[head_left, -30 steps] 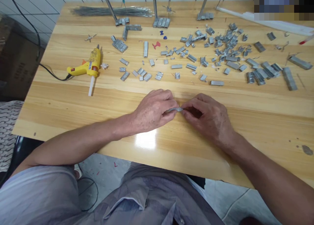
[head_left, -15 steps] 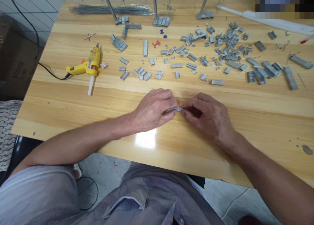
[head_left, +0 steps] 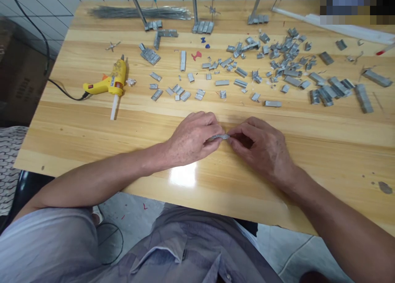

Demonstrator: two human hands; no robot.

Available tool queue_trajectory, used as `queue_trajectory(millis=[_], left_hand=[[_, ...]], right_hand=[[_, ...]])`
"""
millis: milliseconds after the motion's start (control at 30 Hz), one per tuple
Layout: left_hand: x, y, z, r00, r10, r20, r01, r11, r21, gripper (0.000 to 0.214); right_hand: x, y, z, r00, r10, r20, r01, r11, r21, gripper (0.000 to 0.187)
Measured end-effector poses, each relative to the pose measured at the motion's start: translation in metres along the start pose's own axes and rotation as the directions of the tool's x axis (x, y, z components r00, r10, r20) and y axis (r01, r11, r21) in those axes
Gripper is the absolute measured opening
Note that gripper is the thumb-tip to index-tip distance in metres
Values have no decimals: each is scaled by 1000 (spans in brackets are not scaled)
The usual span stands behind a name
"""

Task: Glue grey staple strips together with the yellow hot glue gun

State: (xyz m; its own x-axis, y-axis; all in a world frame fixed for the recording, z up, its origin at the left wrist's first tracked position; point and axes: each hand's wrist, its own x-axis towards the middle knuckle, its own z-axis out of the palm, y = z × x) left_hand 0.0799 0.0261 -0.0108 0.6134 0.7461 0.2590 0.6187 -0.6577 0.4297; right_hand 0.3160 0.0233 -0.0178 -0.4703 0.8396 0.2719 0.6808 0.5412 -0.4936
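Between my two hands is a small silver-grey strip of staples, held just above the wooden table. My left hand pinches its left part between thumb and fingers, which hide much of it. At its right end the thumb and forefinger of my right hand are closed on it. Both hands are close together, fingertips almost touching. Beyond them lie several loose staple strips, among them one long strip and a small group of short pieces.
A yellow glue gun with its cord lies on the left. Thin metal wires lie at the back, near upright staple-built frames. A pile of staple pieces spreads across the right. A white plastic strip is at the back right.
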Motion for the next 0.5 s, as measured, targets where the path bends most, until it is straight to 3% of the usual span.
queue_trajectory(millis=[233, 500], left_hand=[[-1, 0, 2, 1000, -6, 5, 6, 1000, 2, 15], [0, 2, 0, 999, -33, 37, 32, 999, 9, 13]], right_hand=[[-2, 1, -4, 999, -46, 10, 46, 998, 35, 13], [-2, 0, -7, 1000, -16, 17, 15, 999, 50, 8]])
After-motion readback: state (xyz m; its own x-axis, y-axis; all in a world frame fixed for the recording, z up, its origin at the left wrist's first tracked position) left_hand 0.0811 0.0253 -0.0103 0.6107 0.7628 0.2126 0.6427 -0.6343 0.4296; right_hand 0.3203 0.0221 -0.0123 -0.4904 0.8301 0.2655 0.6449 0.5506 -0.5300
